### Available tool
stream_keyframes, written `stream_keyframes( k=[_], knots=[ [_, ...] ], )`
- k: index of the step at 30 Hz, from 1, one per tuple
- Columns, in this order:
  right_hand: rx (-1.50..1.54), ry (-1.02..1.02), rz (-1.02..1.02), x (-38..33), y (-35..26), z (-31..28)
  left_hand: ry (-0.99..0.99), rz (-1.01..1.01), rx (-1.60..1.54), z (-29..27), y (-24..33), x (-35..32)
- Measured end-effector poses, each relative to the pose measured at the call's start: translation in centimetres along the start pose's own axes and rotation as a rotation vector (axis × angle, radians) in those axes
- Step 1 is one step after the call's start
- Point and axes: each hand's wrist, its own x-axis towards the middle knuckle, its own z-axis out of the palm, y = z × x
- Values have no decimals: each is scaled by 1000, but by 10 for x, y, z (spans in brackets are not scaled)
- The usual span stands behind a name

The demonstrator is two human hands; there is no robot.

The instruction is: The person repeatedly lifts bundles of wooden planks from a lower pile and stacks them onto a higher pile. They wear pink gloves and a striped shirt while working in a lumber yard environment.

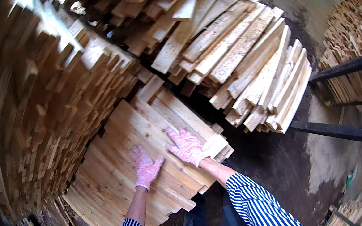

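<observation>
Side by side in front of me lie several pale wooden boards (119,169), forming a flat layer with uneven ends. My left hand (145,166), in a pink-and-white knit glove, rests on these boards with its fingers spread and the thumb apart. Farther right and a little higher, my right hand (185,146) in a matching glove lies on the boards near their right ends, fingers stretched out. Neither hand is wrapped around a board. At the far edge of the layer, shorter board ends (216,144) stick up beside my right hand.
A tall stack of planks (45,124) rises close on the left. Beyond the layer is a big pile of loose boards (243,56) with ends jutting toward me. Dark metal bars (345,131) cross at the right, near another wood pile (355,46). Dark floor (268,161) shows between.
</observation>
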Motion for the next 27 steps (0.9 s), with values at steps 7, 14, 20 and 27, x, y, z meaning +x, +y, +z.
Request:
stream_keyframes(
  k=[7, 14, 20, 27],
  knots=[
    [510, 266, 196, 5, 40, -19, 151, 129, -679, -41, 164, 60],
    [750, 813, 695, 64, 64, -201, -108, -198, -1439, -77, 260, 179],
    [939, 714, 883, 79, 102, -237, -189, -273, -1435, -87, 315, 190],
    [1481, 911, 155, -18, 163, -227, -127, -190, -1475, -74, 290, 164]
  ],
)
